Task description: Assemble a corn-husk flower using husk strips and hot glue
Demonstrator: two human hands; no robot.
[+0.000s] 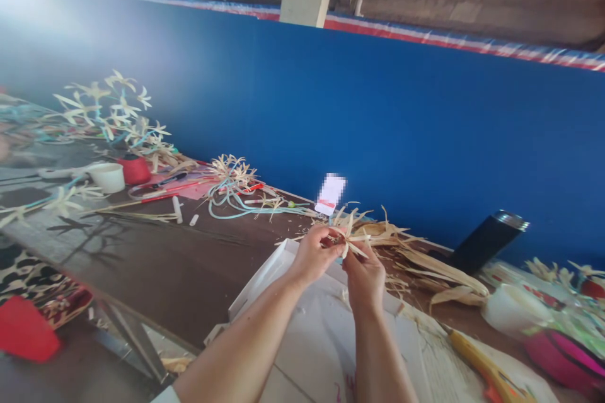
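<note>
Both my hands are raised over a white board (265, 280) on the brown table (155, 264). My left hand (314, 255) and my right hand (365, 277) are closed together on a small flower of pale dried husk strips (348, 236), pinching its base from either side. The petals stick out above my fingers. A heap of loose dried husks (425, 264) lies just behind my hands.
Finished husk flowers on blue stems (113, 107) stand at the far left, with more (231, 186) mid-table. A white cup (108, 177), red pot (135, 170), black flask (486, 240), yellow cutter (477, 362) and pink container (562, 352) sit around. A blue wall backs the table.
</note>
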